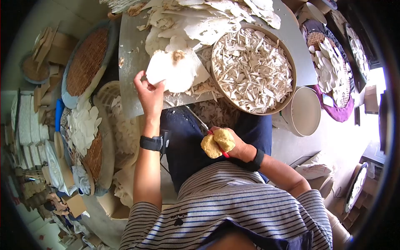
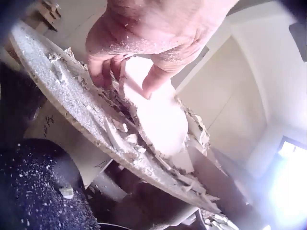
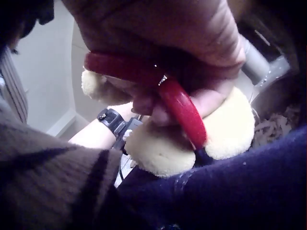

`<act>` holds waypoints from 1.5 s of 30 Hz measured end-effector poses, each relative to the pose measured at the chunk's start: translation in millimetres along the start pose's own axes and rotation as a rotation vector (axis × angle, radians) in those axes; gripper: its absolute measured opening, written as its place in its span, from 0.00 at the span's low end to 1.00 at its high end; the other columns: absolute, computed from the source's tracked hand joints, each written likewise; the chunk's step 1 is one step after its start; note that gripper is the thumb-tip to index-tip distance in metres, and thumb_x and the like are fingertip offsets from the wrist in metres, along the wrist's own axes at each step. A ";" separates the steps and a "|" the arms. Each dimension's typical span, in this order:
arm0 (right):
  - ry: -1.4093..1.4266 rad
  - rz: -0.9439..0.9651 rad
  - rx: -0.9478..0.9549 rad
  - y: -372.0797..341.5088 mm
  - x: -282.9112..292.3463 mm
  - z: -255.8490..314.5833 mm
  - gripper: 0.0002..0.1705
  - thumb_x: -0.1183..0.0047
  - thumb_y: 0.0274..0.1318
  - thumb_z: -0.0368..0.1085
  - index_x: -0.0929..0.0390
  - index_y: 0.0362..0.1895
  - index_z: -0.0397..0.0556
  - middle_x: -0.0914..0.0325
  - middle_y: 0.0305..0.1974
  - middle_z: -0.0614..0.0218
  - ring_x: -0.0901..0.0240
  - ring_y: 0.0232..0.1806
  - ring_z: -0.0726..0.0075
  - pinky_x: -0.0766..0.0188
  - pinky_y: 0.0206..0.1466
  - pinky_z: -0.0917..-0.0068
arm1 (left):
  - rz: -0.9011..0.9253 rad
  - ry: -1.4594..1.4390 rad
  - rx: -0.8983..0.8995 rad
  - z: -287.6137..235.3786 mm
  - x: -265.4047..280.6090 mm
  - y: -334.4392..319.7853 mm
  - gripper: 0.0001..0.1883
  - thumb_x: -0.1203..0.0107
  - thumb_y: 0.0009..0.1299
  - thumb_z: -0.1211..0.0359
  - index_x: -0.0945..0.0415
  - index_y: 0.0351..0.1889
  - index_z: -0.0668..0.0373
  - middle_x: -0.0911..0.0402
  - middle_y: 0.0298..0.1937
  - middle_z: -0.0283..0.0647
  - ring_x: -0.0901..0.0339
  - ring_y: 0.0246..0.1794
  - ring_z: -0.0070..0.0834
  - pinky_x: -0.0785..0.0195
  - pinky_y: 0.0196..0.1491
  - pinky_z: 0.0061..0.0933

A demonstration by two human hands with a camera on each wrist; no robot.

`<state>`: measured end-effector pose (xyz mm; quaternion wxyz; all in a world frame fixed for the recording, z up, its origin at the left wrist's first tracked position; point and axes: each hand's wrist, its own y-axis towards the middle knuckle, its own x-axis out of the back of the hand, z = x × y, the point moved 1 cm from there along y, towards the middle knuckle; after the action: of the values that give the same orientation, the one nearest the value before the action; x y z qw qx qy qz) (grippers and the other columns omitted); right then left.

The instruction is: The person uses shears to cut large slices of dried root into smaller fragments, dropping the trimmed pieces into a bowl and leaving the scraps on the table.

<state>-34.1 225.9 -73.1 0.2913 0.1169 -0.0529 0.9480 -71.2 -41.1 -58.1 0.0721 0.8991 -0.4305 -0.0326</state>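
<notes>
My left hand (image 1: 150, 96) pinches the near left edge of a white, flat, irregular piece (image 1: 173, 73) with a brown patch; in the left wrist view the thumb of the hand (image 2: 158, 33) lies on the face of the piece (image 2: 156, 110). Over the lap, my right hand (image 1: 237, 145) is curled round scissors with red handles (image 3: 184, 112) and yellow padding (image 1: 211, 146). Their metal blades (image 1: 196, 118) point away toward the table edge. How far the blades are parted I cannot tell.
The grey table (image 1: 131, 100) carries a heap of white pieces (image 1: 208, 21). A round tray (image 1: 294, 75) of cut strips sits at its right edge, above a white bucket (image 1: 306, 112). Round woven trays (image 1: 85, 60) stand at the left, and a basket (image 1: 109, 89) beside my left forearm.
</notes>
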 end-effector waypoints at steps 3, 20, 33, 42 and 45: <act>-0.013 0.016 -0.008 0.6 -0.6 -1.0 0.16 0.42 0.38 0.38 0.30 0.33 0.45 0.28 0.28 0.59 0.28 0.32 0.51 0.29 0.36 0.67 | -0.001 -0.114 0.128 -2.8 14.9 4.8 0.21 0.44 0.59 0.77 0.37 0.50 0.65 0.26 0.44 0.40 0.27 0.43 0.24 0.32 0.45 0.23; 0.160 -0.012 0.136 -1.2 -0.7 -5.7 0.17 0.49 0.49 0.32 0.31 0.45 0.44 0.29 0.43 0.57 0.32 0.47 0.54 0.35 0.52 0.68 | 0.187 -0.282 0.356 -44.0 21.7 -29.7 0.18 0.48 0.65 0.72 0.36 0.52 0.61 0.27 0.47 0.37 0.28 0.43 0.21 0.33 0.41 0.23; 0.254 0.051 0.111 -1.7 -5.8 -38.4 0.34 0.40 0.48 0.37 0.40 0.59 0.49 0.36 0.56 0.63 0.39 0.58 0.66 0.45 0.62 0.72 | 0.027 -0.384 0.423 -29.9 20.3 -33.6 0.11 0.47 0.65 0.70 0.31 0.45 0.60 0.26 0.45 0.37 0.28 0.43 0.22 0.34 0.43 0.23; 0.135 -0.073 0.229 11.6 -5.7 -4.7 0.13 0.52 0.49 0.31 0.29 0.42 0.44 0.29 0.42 0.55 0.33 0.46 0.51 0.36 0.51 0.65 | -0.068 -0.388 0.295 -41.9 -17.8 -59.4 0.36 0.49 0.60 0.81 0.53 0.65 0.53 0.38 0.58 0.45 0.33 0.55 0.34 0.31 0.50 0.35; 0.225 -0.083 0.183 19.0 -6.4 4.6 0.13 0.51 0.49 0.31 0.27 0.41 0.43 0.27 0.41 0.54 0.32 0.44 0.50 0.35 0.49 0.65 | -0.016 -0.348 0.248 -47.3 -32.7 -74.6 0.38 0.51 0.63 0.79 0.59 0.68 0.48 0.40 0.60 0.45 0.35 0.57 0.34 0.31 0.51 0.35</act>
<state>-38.8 206.1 -70.9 0.3223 0.0380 0.0715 0.9432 -28.6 35.4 -23.3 -0.1147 0.8853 -0.4301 -0.1349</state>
